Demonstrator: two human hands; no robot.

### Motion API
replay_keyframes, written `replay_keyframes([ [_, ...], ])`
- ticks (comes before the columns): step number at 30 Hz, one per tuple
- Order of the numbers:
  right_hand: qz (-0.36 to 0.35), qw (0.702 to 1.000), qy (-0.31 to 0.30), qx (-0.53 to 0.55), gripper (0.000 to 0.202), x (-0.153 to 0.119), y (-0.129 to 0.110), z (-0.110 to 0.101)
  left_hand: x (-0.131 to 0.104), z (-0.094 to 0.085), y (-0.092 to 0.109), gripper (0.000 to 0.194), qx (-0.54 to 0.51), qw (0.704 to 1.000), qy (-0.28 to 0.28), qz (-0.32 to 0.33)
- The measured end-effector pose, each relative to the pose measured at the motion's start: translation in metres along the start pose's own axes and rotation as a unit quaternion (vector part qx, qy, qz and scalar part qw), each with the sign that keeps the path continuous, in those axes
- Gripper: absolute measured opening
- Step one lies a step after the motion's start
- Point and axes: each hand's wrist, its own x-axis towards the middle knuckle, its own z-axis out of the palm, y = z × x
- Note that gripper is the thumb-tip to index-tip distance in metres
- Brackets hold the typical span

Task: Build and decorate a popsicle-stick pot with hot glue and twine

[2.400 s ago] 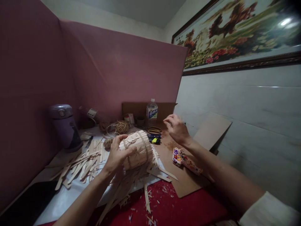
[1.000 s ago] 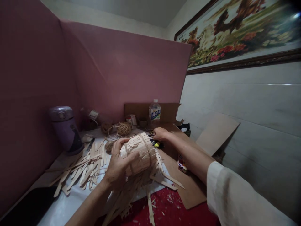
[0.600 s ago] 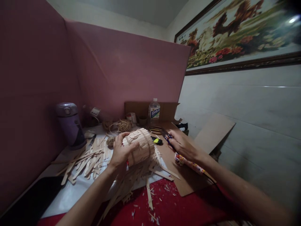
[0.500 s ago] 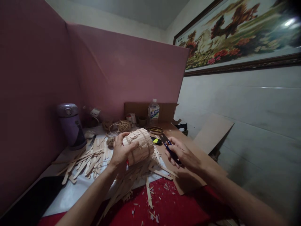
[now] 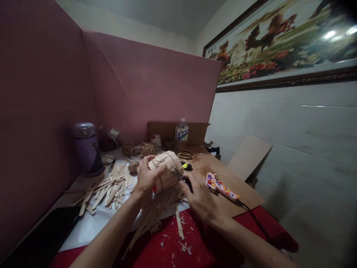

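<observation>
Pale wood makes up the stick drum point(image 5: 169, 178) near the middle of the head view, lying on its side above a heap of thin wood strips point(image 5: 156, 212). The left hand point(image 5: 147, 176) is wrapped around its left end, thumb along the near side. The right hand point(image 5: 199, 195) is closed around a dark-handled tool point(image 5: 187, 182), its tips open a little at the drum's right side; whether they touch it, and whether they are scissors or pliers, cannot be told.

As far as shows, the sticks are already set edge to edge into a rounded wall, and two twine bands run around it. Some twine and small bits lie loose on its upper side, so the finish looks rough and the trimming, I judge, is incomplete. The far side is hidden.

Left of the drum, loose sticks point(image 5: 104, 186) lie unjoined on a white sheet point(image 5: 75, 230), with a large twine ball point(image 5: 147, 149) and a smaller twine ball point(image 5: 133, 167) behind. Shavings are scattered on the red cloth point(image 5: 150, 249) over the surface. To the right, a flowered glue gun point(image 5: 223, 189) rests on brown cardboard point(image 5: 242, 186); a yellow-and-black cutter point(image 5: 186, 166) lies just behind the drum.
</observation>
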Motion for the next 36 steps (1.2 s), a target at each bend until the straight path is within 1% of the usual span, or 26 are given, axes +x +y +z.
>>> replay_keyframes([
  [3, 0.045, 0.998, 0.017, 0.038, 0.019, -0.003, -0.007, 0.011, -0.004, 0.002, 0.001, 0.044, 0.024, 1.000, 0.006, -0.008],
  [6, 0.078, 0.991, 0.038, 0.103, 0.024, -0.007, -0.013, 0.021, -0.009, 0.005, 0.001, 0.043, 0.047, 0.999, 0.022, 0.004],
  [9, 0.108, 0.981, 0.043, 0.153, 0.027, -0.008, -0.017, 0.032, -0.011, 0.007, 0.002, 0.043, 0.059, 0.998, 0.030, 0.006],
  [11, 0.128, 0.977, 0.051, 0.161, 0.027, -0.007, -0.018, 0.038, -0.012, 0.007, 0.002, 0.044, 0.064, 0.997, 0.031, 0.004],
  [14, 0.143, 0.977, 0.077, 0.139, 0.026, -0.004, -0.017, 0.046, -0.013, 0.007, 0.005, 0.044, 0.073, 0.997, 0.033, 0.005],
  [22, 0.114, 0.983, 0.135, 0.039, 0.022, -0.004, -0.016, 0.062, -0.013, 0.008, 0.006, 0.043, 0.084, 0.996, 0.040, 0.010],
  [31, 0.034, 0.981, 0.192, 0.016, 0.015, -0.001, -0.013, 0.073, -0.013, 0.008, 0.006, 0.042, 0.086, 0.995, 0.048, 0.006],
  [33, 0.027, 0.981, 0.193, 0.008, 0.015, 0.000, -0.013, 0.072, -0.013, 0.008, 0.006, 0.043, 0.086, 0.995, 0.046, 0.007],
  [36, 0.030, 0.983, 0.180, -0.010, 0.015, 0.001, -0.014, 0.071, -0.013, 0.008, 0.007, 0.044, 0.093, 0.995, 0.044, 0.003],
])
